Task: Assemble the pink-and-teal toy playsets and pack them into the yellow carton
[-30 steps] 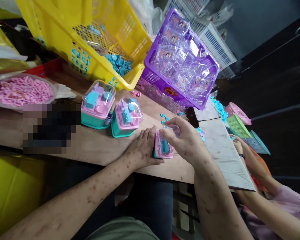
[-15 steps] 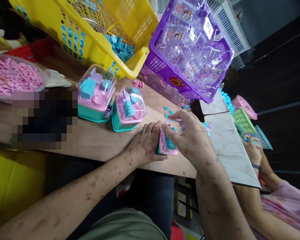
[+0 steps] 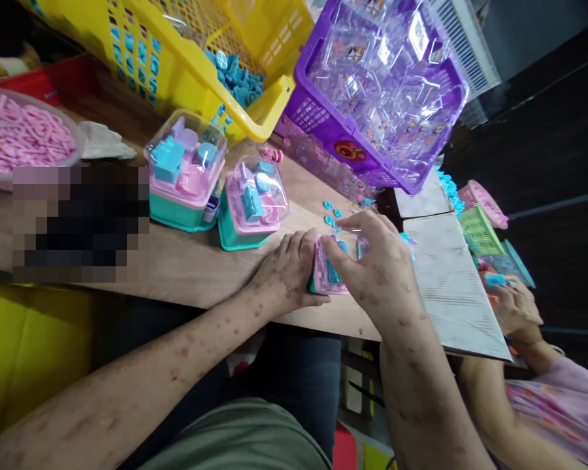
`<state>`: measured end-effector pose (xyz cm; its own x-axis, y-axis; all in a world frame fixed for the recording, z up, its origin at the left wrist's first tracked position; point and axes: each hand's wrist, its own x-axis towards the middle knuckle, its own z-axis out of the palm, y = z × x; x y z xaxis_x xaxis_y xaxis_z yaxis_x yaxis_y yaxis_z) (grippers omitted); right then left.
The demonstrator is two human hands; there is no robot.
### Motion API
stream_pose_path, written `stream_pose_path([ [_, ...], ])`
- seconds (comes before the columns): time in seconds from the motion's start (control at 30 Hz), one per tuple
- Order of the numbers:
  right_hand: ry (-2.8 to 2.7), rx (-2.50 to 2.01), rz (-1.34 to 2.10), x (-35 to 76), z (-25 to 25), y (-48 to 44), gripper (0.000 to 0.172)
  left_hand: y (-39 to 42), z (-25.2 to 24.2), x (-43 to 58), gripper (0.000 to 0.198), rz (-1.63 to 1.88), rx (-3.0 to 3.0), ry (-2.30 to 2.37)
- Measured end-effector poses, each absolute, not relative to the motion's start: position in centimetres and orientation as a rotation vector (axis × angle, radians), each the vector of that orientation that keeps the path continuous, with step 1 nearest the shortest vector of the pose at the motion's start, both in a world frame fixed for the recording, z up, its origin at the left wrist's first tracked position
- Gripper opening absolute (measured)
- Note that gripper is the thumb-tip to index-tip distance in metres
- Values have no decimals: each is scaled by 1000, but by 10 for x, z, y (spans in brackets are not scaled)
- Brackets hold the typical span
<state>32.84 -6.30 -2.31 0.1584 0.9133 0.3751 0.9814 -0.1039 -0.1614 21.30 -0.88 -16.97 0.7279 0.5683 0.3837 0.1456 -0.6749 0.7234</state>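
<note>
A small toy box (image 3: 322,262) with a teal base and pink top stands on the wooden table in front of me. My left hand (image 3: 288,273) grips its left side, fingers bent round the far edge and thumb along the near side. Above the box, my right hand (image 3: 383,274) has thumb and fingers curled round a clear plastic lid (image 3: 362,243), mostly hidden by the hand. Blue and pink pieces show inside the box. To the left stand two similar toy boxes, a larger one (image 3: 179,209) and a smaller one (image 3: 242,236), under clear covers.
Beyond the boxes are a yellow basket (image 3: 186,65) of blue parts and a purple basket (image 3: 318,137) full of clear covers. Small blue pieces (image 3: 328,220) lie past my right hand. A bowl (image 3: 81,140) holds pink parts. A co-worker's hands (image 3: 517,307) are at right.
The clear lid and my right fingers have shifted slightly to the right over the box, showing more of the blue pieces. My left hand keeps its hold. The co-worker's hands have moved.
</note>
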Motion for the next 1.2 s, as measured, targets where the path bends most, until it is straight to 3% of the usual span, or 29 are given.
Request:
stream_pose_path([
  [0.33, -1872, -2081, -162, 328, -15, -62, 18, -8, -162, 211, 125, 757, 2268, 526],
  [0.6, -1694, -2268, 40, 336, -8, -59, 27, -8, -160, 214, 128, 742, 2192, 593],
  [1.0, -1771, -2312, -24, 335, -7, -53, 20, -9, -160, 213, 126, 740, 2234, 558],
  [1.2, -1750, -2336, 161, 346, -8, -46, 21, -6, -159, 214, 123, 734, 2211, 539],
])
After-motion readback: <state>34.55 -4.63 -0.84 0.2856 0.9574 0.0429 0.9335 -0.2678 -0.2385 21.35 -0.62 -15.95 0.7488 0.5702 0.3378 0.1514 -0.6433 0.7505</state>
